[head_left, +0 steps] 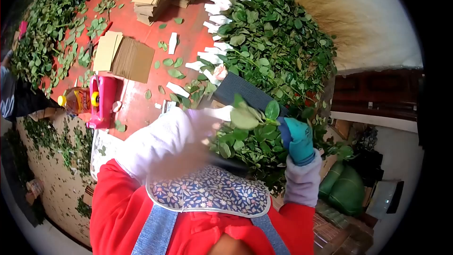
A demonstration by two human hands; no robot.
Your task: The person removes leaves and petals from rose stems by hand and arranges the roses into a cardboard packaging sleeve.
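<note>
My right hand [300,140], in a teal glove, is closed around a leafy rose stem [270,122]. The stem points left toward a small white sleeve [222,113], which appears to cover its flower head. My left hand [207,125] is smeared by motion beside that white sleeve, so its fingers cannot be made out. Just beyond the hands a dark ribbed board [245,92] lies slanted. A pale pink rose [220,72] shows at the board's far left corner. More rose foliage [236,144] sits below the stem, between my hands.
A large heap of leafy stems [278,42], white-sleeved heads pointing left, covers the right of the red table [141,99]. Cardboard stacks [134,59], a pink tape dispenser [104,101] and a yellow-capped bottle [78,100] stand left. More foliage [61,4] lies far left near another person [23,94].
</note>
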